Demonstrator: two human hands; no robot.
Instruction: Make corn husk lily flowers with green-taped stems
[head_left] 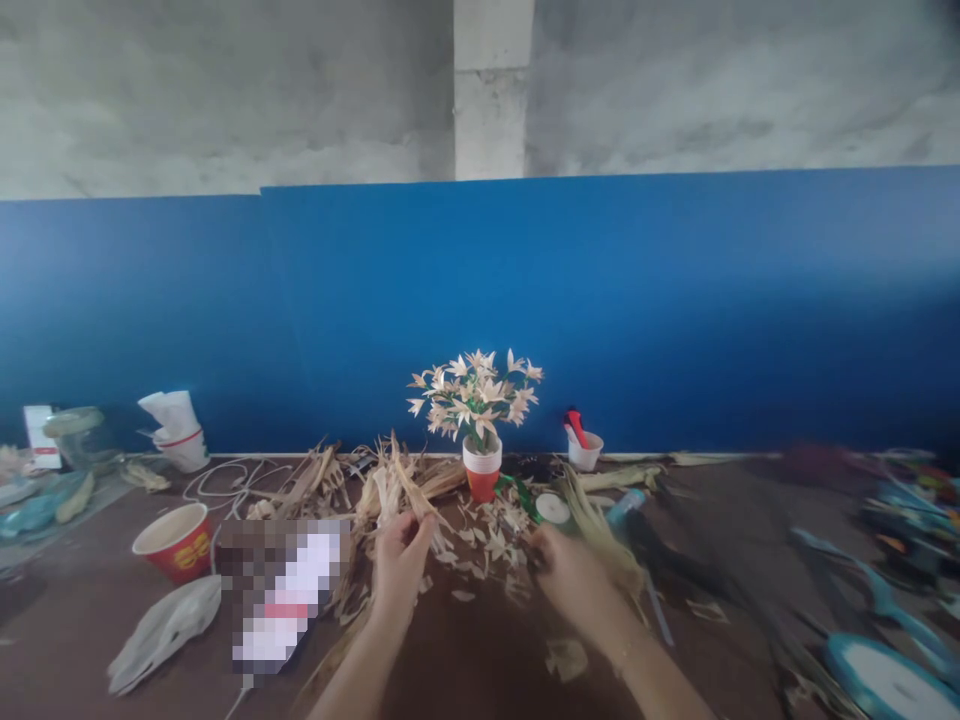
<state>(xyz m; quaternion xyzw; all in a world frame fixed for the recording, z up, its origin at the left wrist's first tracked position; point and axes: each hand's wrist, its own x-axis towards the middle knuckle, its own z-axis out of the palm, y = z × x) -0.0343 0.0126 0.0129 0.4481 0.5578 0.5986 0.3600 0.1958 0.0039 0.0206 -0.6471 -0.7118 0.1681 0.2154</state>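
My left hand [400, 565] is closed in a pinch on a dry corn husk strip [411, 488] that rises from a heap of husks [379, 490] on the brown table [480, 660]. My right hand [571, 578] lies curled over husk scraps and long pale strips [592, 520]; what its fingers hold is hidden. Just beyond both hands stands a small red-and-white pot [482, 470] with a bouquet of pale husk flowers [475, 390]. Cut petal pieces [487, 545] lie between my hands.
A red paper cup [176, 540] and a white mask-like sheet [165, 630] lie at the left, with stacked cups [178, 430] behind. A white cup with red-handled tools [583, 445] stands by the blue wall [675, 310]. Tape rolls [889, 680] and blurred tools crowd the right.
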